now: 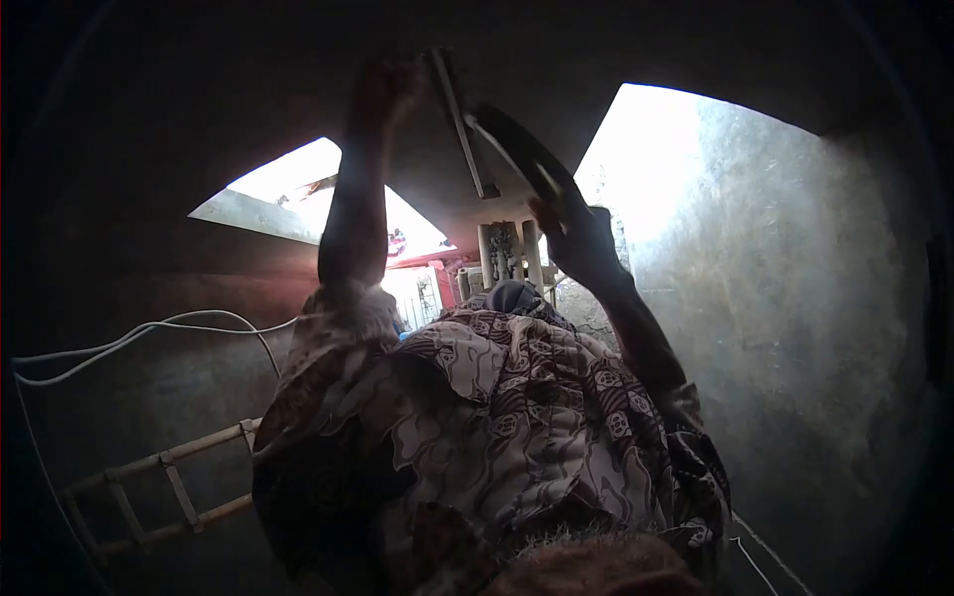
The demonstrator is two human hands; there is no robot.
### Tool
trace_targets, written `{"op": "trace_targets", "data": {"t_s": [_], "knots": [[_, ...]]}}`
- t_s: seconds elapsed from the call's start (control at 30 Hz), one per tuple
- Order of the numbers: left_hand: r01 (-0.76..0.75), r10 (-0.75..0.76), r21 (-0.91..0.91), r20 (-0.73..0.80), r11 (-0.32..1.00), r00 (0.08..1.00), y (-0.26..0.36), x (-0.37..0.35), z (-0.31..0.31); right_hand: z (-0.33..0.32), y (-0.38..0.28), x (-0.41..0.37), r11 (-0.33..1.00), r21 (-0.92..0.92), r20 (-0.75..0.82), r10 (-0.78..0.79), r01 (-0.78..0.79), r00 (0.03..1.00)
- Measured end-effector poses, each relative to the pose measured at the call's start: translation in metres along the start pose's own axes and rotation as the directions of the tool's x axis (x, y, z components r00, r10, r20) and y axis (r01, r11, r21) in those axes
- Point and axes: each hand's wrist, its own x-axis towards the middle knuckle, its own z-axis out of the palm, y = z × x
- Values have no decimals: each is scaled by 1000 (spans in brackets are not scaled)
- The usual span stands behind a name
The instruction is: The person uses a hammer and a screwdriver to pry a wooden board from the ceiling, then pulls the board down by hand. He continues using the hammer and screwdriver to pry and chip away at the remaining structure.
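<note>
My right hand [581, 238] is raised and closed around the near end of a long, flat dark tool [512, 144] with a pale edge. The tool slants up and to the left; its exact kind is lost in the dimness. Close to its far tip is a narrow straight strip [461, 124], lying against the dark surface overhead. My left hand [393, 87] reaches up to the left of the strip's upper end. Deep shadow hides its fingers, so whether it holds anything cannot be made out. My patterned shirt [537, 397] fills the lower middle.
Bright openings [656, 149] break the dark walls on both sides. A wooden ladder [179, 487] leans at lower left, below looping white cables [149, 326]. Upright poles [485, 253] stand beyond my body. A rough grey wall [795, 298] rises at right.
</note>
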Motion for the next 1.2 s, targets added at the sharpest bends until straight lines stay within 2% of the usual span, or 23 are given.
{"op": "trace_targets", "data": {"t_s": [0.07,0.13,0.2,0.33,0.37,0.47,0.5,0.53,0.6,0.67,0.73,0.77,0.8,0.87,0.9,0.93,0.97,1.0,1.03,1.07,1.13,1.17,1.2], "knots": [[56,-58,15,265,998,963,-43,-21,-12,-7,-1,-15,998,28,-45,56,-55,997],[129,-130,40,32,991,991,-86,-47,1,-13,13,-29,991,-24,-41,132,-133,990],[108,-113,101,47,989,992,-95,-67,22,-14,27,-37,930,-309,-91,-236,198,968],[83,-112,196,144,977,983,-91,-70,48,-14,13,-37,993,-54,-259,-114,103,959],[77,-105,190,140,979,985,-92,-67,49,-17,16,-37,940,-289,-196,-243,181,950],[9,-8,-6,167,1000,986,-93,-55,57,-12,41,-47,937,-268,-71,-250,223,966],[-11,17,-37,178,999,984,-92,-53,58,-17,28,-32,743,-494,-107,-567,451,817],[-28,40,-66,187,997,982,-91,-51,58,-14,29,-33,738,-494,-100,-573,459,813],[-39,56,-97,182,995,982,-89,-47,65,-13,41,-43,910,-310,-145,-331,274,933],[-50,74,-134,183,990,980,-85,-43,71,-15,45,-45,909,-285,-107,-346,305,932],[-220,215,35,121,975,969,-85,-38,74,-15,46,-46,934,-242,-137,-301,263,944],[-222,217,31,117,975,969,-83,-42,78,-18,40,-42,848,-375,-133,-449,375,883],[-192,189,9,130,981,973,-84,-40,77,-23,32,-38,847,-375,-129,-450,377,883],[-157,157,-13,135,988,978,-87,-32,71,-30,20,-33,463,-750,38,-684,473,729],[-188,200,-73,235,980,951,-90,-26,67,-29,14,-42,980,-145,-106,-154,138,982],[-214,248,-137,327,967,912,-94,-21,62,-38,9,-39,421,-822,53,-613,382,789],[-220,256,-145,312,965,915,-93,-23,63,-42,9,-43,707,-638,-70,-448,305,891],[-116,221,-308,334,944,916,-92,-22,63,-45,-6,-41,904,-390,-124,-238,173,963],[-14,203,-461,362,887,910,-89,-25,65,-45,-20,-28,856,424,-192,-234,296,953],[-40,227,-478,340,877,912,-89,-24,65,-27,-35,-21,846,279,-485,-285,455,827],[-27,275,-530,395,848,877,-88,-22,67,-11,-30,-5,642,259,-614,-467,722,636],[-45,292,-540,382,841,877,-89,-21,65,-7,-21,-1,710,175,-520,-522,682,676],[-26,271,-537,384,843,883,-93,-17,63,-7,7,-1,860,-63,-271,-503,506,821]]}}
